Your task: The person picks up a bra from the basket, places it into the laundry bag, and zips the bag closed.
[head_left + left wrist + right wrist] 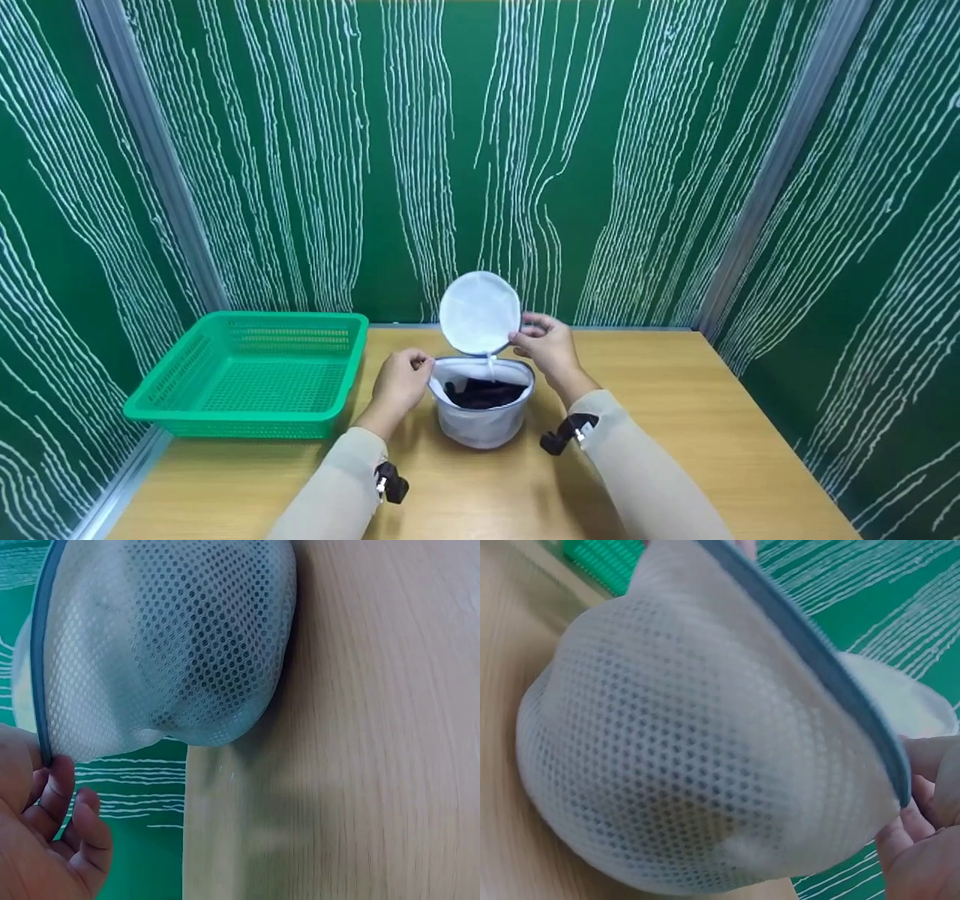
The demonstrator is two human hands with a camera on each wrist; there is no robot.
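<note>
A white mesh laundry bag (480, 427) with a grey zip rim stands upright on the table, its round lid (480, 313) raised at the back. Dark contents (486, 393), seemingly cloth, lie inside and show dimly through the mesh (217, 637). At the bag's left rim, my left hand (403, 381) pinches the edge between thumb and finger; its other fingers (94, 829) curl loosely. My right hand (551, 347) holds the lid's lower right edge, close to the bag's right rim. In the right wrist view, part of this hand (926, 855) is hidden behind the rim.
A green plastic basket (341, 409) with slotted walls stands left of the bag on the wooden table (660, 435). Green panels (585, 247) with white wavy lines rise behind the table and at both sides, joined by grey metal posts (780, 169).
</note>
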